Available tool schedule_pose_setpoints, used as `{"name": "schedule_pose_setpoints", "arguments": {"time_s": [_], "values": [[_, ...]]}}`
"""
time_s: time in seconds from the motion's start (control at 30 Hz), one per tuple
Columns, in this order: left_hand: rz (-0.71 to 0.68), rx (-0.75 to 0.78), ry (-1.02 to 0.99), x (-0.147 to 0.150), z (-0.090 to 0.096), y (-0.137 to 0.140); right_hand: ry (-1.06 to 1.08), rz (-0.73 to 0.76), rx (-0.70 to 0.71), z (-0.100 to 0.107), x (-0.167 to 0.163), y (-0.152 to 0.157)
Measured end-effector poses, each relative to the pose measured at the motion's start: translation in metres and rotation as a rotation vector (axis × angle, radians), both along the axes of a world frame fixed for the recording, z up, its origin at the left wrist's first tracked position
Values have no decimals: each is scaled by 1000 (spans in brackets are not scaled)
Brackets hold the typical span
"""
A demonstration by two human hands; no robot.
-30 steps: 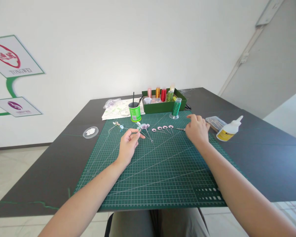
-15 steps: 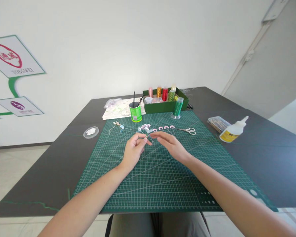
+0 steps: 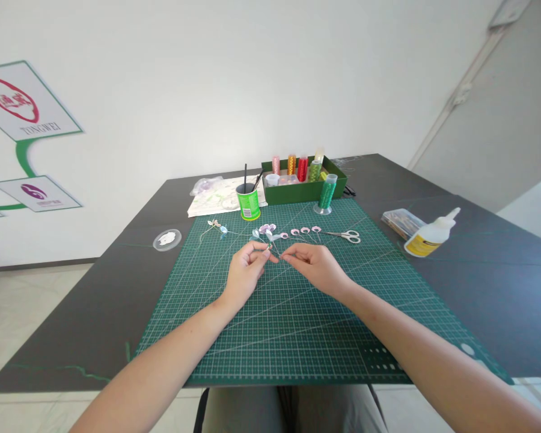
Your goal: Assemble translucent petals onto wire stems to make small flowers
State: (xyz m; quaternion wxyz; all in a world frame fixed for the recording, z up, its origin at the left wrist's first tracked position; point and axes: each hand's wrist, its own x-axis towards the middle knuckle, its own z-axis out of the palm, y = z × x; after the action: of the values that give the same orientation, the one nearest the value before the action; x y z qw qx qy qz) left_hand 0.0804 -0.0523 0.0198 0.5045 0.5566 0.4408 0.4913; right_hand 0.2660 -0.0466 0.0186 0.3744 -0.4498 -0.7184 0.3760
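Between thumb and fingers my left hand [image 3: 247,266] pinches the stem of a small wire flower [image 3: 270,237] with pale blue petals and a bit of green at the stem. My right hand [image 3: 316,266] is closed in a pinch just to the right, its fingertips by the thin stem ends; whether it grips a wire or a thread is too small to tell. Behind the hands lie a lilac flower [image 3: 267,228] and a row of pink-lilac looped petals [image 3: 305,230] on wire stems. White-handled scissors [image 3: 350,236] rest to their right.
On the green cutting mat [image 3: 234,343] stand a green can [image 3: 249,203] with brushes and a green thread spool [image 3: 327,192]. Behind is a green box [image 3: 293,193] of spools. A glue bottle [image 3: 430,236] and plastic case [image 3: 402,223] sit right, a small dish [image 3: 167,240] left.
My right hand's fingers have come down and closed into a pinch near the stem ends; before, they were stretched out beside the flower. The left hand keeps its hold.
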Motion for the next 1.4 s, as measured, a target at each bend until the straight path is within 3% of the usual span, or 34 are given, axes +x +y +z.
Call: {"name": "schedule_pose_setpoints", "arguments": {"time_s": [0.13, 0.23, 0.37, 0.47, 0.67, 0.83, 1.2, 1.4], "values": [[7, -17, 79, -2, -3, 3, -42, 39, -9, 3, 1, -2], [-65, 17, 280, -5, -5, 3, 10, 105, -70, 10, 3, -4], [-183, 162, 572, -5, -3, -2, 162, 152, -149, 18, 6, -6], [-249, 209, 659, -3, -1, -7, 335, 165, -253, 20, 7, -7], [-308, 255, 725, 0, 0, -14, 602, 85, -343, 20, 9, -6], [-368, 276, 704, 3, 3, -19, 666, 12, -345, 21, 10, -5], [-515, 158, 583, 4, 6, -23, 538, -88, -257, 15, 9, -1], [-542, 138, 571, 5, 8, -26, 305, -130, -30, 13, 11, 4]]}}
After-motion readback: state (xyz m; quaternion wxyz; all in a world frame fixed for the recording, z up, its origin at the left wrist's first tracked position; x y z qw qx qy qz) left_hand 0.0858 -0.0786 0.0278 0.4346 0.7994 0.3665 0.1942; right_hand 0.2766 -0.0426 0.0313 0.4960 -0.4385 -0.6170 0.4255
